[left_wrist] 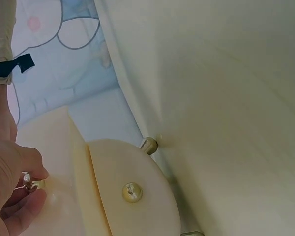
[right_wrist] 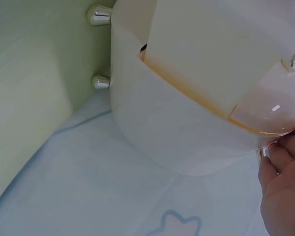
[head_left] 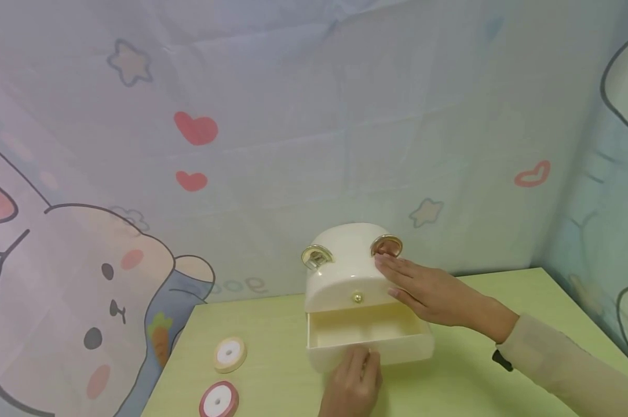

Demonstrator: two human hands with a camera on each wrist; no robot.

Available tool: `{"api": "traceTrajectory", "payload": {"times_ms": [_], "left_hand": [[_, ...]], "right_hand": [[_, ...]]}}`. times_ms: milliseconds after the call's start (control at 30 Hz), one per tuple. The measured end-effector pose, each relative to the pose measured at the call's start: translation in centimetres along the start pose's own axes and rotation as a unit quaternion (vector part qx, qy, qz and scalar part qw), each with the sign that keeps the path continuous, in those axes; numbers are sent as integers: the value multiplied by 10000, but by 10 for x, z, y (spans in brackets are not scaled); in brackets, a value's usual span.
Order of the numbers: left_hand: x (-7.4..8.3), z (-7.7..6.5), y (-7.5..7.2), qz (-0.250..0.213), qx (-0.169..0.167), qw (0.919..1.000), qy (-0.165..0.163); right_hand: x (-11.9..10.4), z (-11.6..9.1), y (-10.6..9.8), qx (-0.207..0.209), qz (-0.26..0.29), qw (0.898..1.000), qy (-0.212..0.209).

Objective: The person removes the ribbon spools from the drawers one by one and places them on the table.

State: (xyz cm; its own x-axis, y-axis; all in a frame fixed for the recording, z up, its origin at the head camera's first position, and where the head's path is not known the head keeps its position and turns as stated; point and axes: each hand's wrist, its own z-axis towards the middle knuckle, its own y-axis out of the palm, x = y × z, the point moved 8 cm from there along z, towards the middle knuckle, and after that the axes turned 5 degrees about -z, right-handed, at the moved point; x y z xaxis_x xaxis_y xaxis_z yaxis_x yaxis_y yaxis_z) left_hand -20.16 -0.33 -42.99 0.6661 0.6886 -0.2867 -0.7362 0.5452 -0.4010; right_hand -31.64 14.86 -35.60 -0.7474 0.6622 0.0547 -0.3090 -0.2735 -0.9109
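A glossy cream box (head_left: 345, 284) with a rounded top stands at the table's back, its lower drawer (head_left: 368, 344) pulled out and its inside bare. Above the drawer a small gold knob (head_left: 357, 297) sits on the front. My left hand (head_left: 350, 385) is at the drawer front; in the left wrist view, its thumb and fingers pinch the drawer's gold knob (left_wrist: 27, 181). Against the upper right side of the box rests my right hand (head_left: 434, 292), fingers straight and fingertips by a round gold fitting (head_left: 387, 246). A matching gold fitting (head_left: 317, 256) is on the left.
Two ribbon rolls, one cream (head_left: 230, 354) and one red-edged (head_left: 219, 399), lie on the green table (head_left: 272, 324) left of the box. A printed cloth backdrop (head_left: 293, 145) hangs close behind the box and along the right side.
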Motion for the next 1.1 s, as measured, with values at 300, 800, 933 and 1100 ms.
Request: {"api": "traceTrajectory", "payload": {"times_ms": [300,800,933,1100], "left_hand": [[-10,10,6,-72,-222,9997,-8],[-31,12,24,-42,-236,9992,-335],[-35,12,27,-69,-213,9986,-469],[-39,12,31,-130,-223,9976,-639]], "right_hand": [[1,-1,-3,54,123,9999,45],[1,0,-1,93,136,9998,67],[1,0,0,83,82,9999,84],[0,0,-1,139,71,9998,81]]}}
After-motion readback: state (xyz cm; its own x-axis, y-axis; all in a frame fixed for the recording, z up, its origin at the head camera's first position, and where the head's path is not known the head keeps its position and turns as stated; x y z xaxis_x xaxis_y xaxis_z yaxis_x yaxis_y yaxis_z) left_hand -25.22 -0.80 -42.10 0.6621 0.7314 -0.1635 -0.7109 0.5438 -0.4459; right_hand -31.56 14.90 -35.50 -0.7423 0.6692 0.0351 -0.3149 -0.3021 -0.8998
